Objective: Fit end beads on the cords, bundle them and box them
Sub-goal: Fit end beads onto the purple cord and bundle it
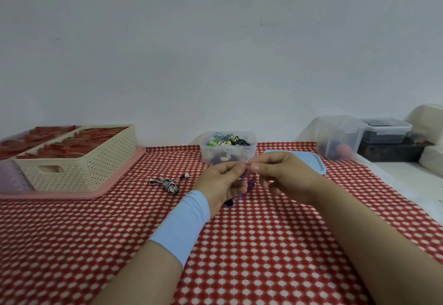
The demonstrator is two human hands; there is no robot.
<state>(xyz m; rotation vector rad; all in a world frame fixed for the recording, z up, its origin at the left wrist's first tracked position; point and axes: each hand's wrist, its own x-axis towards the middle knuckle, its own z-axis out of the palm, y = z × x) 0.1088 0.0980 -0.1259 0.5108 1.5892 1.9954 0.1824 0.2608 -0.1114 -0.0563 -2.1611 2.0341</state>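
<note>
My left hand and my right hand meet above the checked cloth, fingertips pinched together on the top end of a purple cord. The cord hangs down between my palms to the cloth, with a dark bead end under my left wrist. What sits right at the pinched fingertips is too small to tell. A black-and-white cord bundle with white end beads lies on the cloth to the left. A clear tub of mixed cords and beads stands just behind my hands.
The tub's blue lid lies flat at the right. A cream basket on a pink tray holds red packets at the left. Clear and dark storage boxes stand at the back right on a white ledge.
</note>
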